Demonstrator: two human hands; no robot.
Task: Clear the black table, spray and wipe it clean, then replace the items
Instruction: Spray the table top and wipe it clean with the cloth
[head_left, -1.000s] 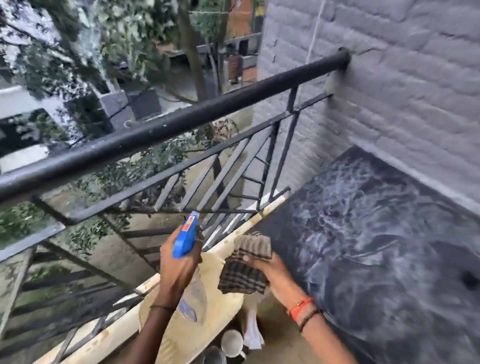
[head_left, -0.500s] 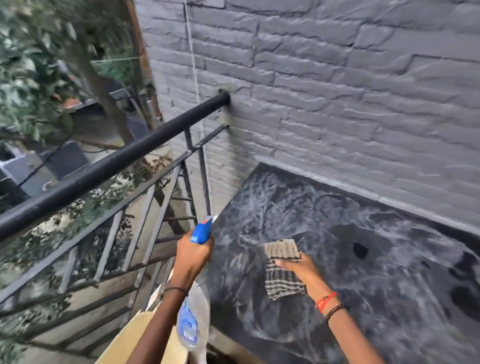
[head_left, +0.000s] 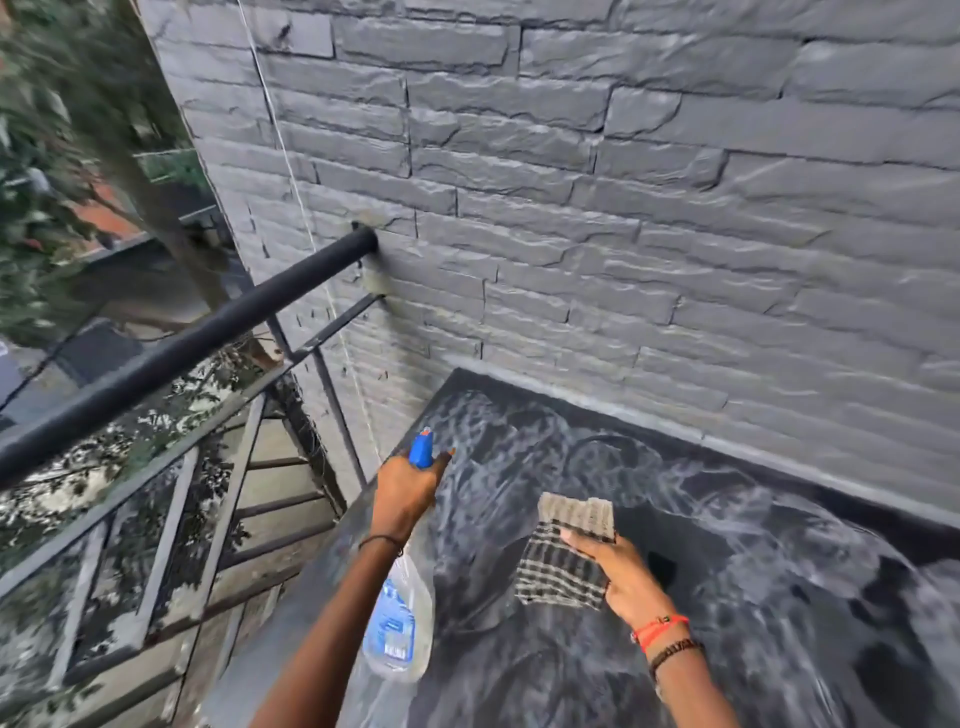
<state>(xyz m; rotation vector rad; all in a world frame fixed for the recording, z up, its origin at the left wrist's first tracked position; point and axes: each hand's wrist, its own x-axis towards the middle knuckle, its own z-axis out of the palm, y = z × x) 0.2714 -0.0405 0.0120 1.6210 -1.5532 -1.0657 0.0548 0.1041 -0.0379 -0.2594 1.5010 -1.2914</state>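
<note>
The person's left hand (head_left: 406, 496) sits at about six o'clock in the view, its fingers wrapped tightly round the neck of a spray bottle (head_left: 400, 623). The blue trigger head points up toward twelve o'clock, while the clear body with its blue label hangs below the wrist, over the table's near left edge. The right hand (head_left: 626, 582), at roughly five o'clock, grips a folded checked cloth (head_left: 563, 566), fingers closed over it, with the cloth's top edge standing up above the fingertips. Whether the cloth touches the surface cannot be told. The black table (head_left: 753, 545) fills the view from four to six o'clock, its back edge against the grey brick wall (head_left: 571, 208). Its top is covered in pale wet swirls and streaks, with darker patches toward four o'clock. A black railing (head_left: 182, 353) runs from nine o'clock up to the wall, just left of the table. Red and dark bracelets (head_left: 661, 627) circle the right wrist, and blurred trees (head_left: 47, 182) show at ten o'clock
</note>
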